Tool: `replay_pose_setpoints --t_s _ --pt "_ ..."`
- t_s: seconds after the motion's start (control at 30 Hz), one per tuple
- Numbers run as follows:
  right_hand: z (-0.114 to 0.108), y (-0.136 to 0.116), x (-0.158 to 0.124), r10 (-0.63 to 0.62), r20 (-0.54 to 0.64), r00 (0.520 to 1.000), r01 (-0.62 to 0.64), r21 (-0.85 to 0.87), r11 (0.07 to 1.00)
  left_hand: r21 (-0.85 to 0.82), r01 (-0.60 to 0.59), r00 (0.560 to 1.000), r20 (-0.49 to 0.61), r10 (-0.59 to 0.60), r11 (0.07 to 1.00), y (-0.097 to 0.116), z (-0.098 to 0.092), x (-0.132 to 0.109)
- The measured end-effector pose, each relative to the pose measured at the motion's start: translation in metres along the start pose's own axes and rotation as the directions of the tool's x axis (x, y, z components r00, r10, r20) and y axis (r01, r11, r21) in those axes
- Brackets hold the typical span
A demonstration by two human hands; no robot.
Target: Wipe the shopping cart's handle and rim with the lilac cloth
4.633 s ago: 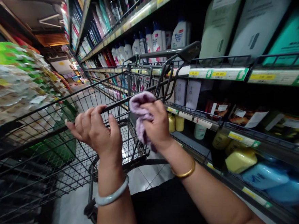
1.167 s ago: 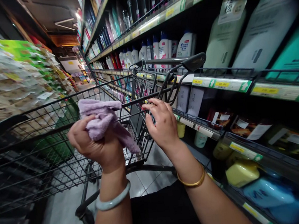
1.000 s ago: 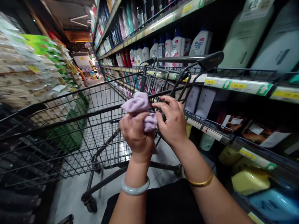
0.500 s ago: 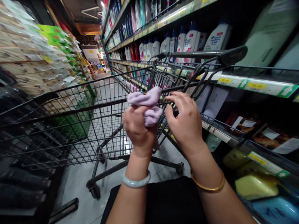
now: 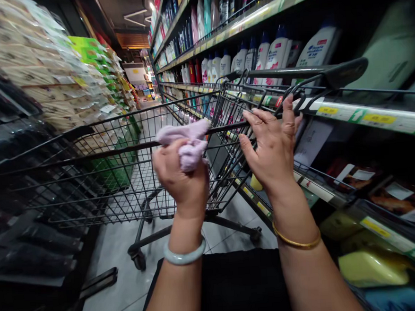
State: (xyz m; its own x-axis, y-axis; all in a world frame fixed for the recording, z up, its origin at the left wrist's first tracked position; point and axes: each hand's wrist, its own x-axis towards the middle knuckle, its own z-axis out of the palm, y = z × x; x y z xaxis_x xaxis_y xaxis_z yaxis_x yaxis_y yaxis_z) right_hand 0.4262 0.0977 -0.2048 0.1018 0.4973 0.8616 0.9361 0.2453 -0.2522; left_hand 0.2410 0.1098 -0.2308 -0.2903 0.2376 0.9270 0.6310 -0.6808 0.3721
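Observation:
My left hand [image 5: 182, 176] is closed round a bunched lilac cloth [image 5: 185, 140], pressed against the top rail of a black wire shopping cart [image 5: 98, 177]. My right hand [image 5: 274, 143] rests on the cart's rear wire frame just below the push handle [image 5: 294, 72], fingers curled over the wires. A pale bangle sits on my left wrist, a gold one on my right.
Shelves [image 5: 361, 114] of shampoo bottles and packaged goods run along the right, close to the cart. Stacked packaged goods [image 5: 46, 86] line the left side. A tiled aisle floor [image 5: 110, 295] stretches ahead between them. More dark cart wire lies at the lower left.
The cloth passed from my right hand to my left. My left hand brought it to the cart's top rail, and my right hand shifted up the rear frame toward the handle.

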Motion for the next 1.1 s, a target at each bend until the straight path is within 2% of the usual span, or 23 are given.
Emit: replay_pose_setpoints --t_s 0.1,0.17,0.23,0.33,0.43,0.5,0.57,0.67,0.7,0.77,0.87,0.93,1.0,1.1 --pt "0.004 0.0 -0.001 0.0 -0.004 1.0 0.0 0.015 1.0 -0.07 -0.086 0.967 0.233 0.1 0.994 0.014 0.017 -0.022" --pt "0.004 -0.001 -0.002 -0.011 -0.004 1.0 0.011 0.032 0.999 -0.088 -0.121 0.941 0.308 0.142 0.989 0.019 0.023 -0.029" --pt "0.004 0.0 -0.002 -0.029 0.003 1.0 0.029 0.052 0.998 -0.087 -0.112 0.957 0.259 0.131 0.99 0.017 0.02 -0.026" --pt "0.005 0.001 -0.002 -0.047 0.011 0.999 0.046 0.074 0.996 -0.057 -0.05 0.997 0.054 0.053 0.997 0.005 0.009 -0.01" --pt "0.008 0.001 -0.002 -0.045 -0.007 0.999 0.046 0.082 0.996 -0.016 -0.01 0.996 -0.093 0.009 1.0 -0.002 0.003 -0.001" --pt "0.011 0.0 -0.002 -0.031 -0.039 0.999 0.034 0.082 0.996 0.003 -0.021 0.997 -0.074 0.021 1.0 0.001 0.006 -0.006" --pt "0.014 0.0 -0.003 -0.02 -0.069 0.997 0.025 0.081 0.996 -0.026 -0.064 0.997 0.033 0.065 0.998 0.008 0.012 -0.015" --pt "0.017 0.0 -0.004 -0.02 -0.08 0.997 0.026 0.076 0.997 -0.113 -0.143 0.97 0.18 0.162 0.983 0.02 0.014 -0.021" --pt "0.017 0.0 -0.004 -0.02 -0.078 0.997 0.026 0.077 0.997 -0.119 -0.157 0.967 0.183 0.177 0.98 0.023 0.011 -0.018" --pt "0.017 0.0 -0.003 -0.015 -0.08 0.997 0.021 0.083 0.996 -0.088 -0.15 0.982 0.103 0.159 0.985 0.022 0.001 -0.007" --pt "0.018 -0.001 -0.003 -0.014 -0.097 0.995 0.023 0.09 0.996 -0.023 -0.04 0.994 -0.105 0.038 0.999 0.009 -0.012 0.011" --pt "0.019 -0.003 -0.003 -0.019 -0.121 0.993 0.029 0.087 0.996 0.004 0.023 0.987 -0.161 -0.022 1.0 0.001 -0.012 0.013" --pt "0.021 -0.003 -0.003 -0.02 -0.14 0.99 0.032 0.079 0.996 0.018 0.026 0.992 -0.122 -0.023 1.0 -0.001 -0.004 0.004" --pt "0.024 -0.002 -0.004 -0.031 -0.166 0.986 0.042 0.065 0.997 0.022 -0.071 0.997 0.038 0.07 0.997 0.009 0.014 -0.02"
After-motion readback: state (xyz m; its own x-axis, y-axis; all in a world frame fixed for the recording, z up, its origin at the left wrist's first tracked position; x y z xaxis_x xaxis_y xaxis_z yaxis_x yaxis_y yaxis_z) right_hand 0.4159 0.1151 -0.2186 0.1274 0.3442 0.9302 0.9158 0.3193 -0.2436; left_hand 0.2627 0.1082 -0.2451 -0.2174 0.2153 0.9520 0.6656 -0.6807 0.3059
